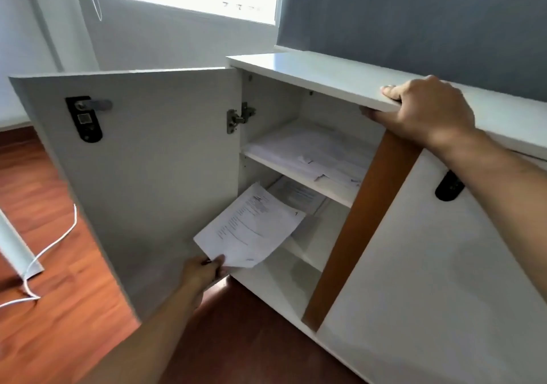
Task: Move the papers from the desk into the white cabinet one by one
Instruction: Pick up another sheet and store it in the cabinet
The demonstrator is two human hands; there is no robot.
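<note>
My left hand [204, 269] pinches the near corner of a printed white paper [251, 230], held tilted at the mouth of the white cabinet's lower compartment. The cabinet [310, 70] stands with its left door [142, 176] swung wide open. Several papers [319, 153] lie on the upper shelf. Another printed sheet [299, 194] lies on the shelf below, behind the held paper. My right hand [420, 108] grips the front edge of the cabinet's top board, thumb on top and fingers curled under it.
A brown wooden strip [361, 230] divides the open compartment from the closed right door [429, 280], which carries a black lock [448, 187]. A white cable [50, 247] and a grey desk foot [17, 250] lie on the wooden floor at left. A window is behind.
</note>
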